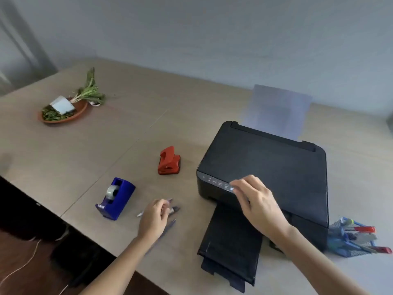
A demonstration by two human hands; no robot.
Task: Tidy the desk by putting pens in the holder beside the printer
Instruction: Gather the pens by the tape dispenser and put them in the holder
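Several pens lie on the desk left of the printer's output tray. My left hand [154, 219] is down on them, fingers curled around a pen [173, 209] whose pale tip sticks out on the hand's left side. Another bluish pen [169, 227] lies flat just below the fingers. The blue mesh holder [337, 227] sits at the right side of the black printer [276, 167], with several pens and red-capped markers [364, 229] in it. My right hand [257, 204] hovers over the printer's front control panel, fingers bent. A small pale spot shows at its fingertips; I cannot tell what it is.
A blue tape dispenser [116, 198] stands just left of my left hand, and a red hole punch [169, 161] behind it. The printer's black output tray [229, 243] juts toward the desk's front edge. A brown dish of greens [81, 109] sits at the far left.
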